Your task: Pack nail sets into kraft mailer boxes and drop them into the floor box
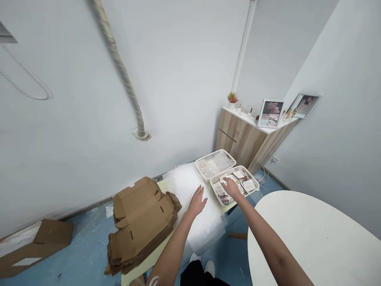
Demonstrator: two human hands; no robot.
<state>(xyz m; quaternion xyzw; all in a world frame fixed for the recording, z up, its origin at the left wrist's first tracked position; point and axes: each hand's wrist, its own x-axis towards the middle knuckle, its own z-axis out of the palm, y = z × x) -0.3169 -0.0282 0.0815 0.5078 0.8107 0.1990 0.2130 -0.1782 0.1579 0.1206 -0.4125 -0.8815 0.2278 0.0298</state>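
Note:
My left hand (197,201) hovers flat with fingers spread over a sheet of white foam wrap (190,186) on the small table. My right hand (230,186) reaches into the nearer white plastic basket (255,183), fingers curled down onto the small packets (248,185) inside; whether it grips one I cannot make out. A second white basket (203,162) with clear plastic pieces stands just behind it.
A stack of flat brown cardboard boxes (139,222) lies at the table's left. A round white table (312,238) fills the lower right. More cardboard (32,246) lies on the blue floor. A wooden cabinet (247,139) with frames and a plant stands in the corner.

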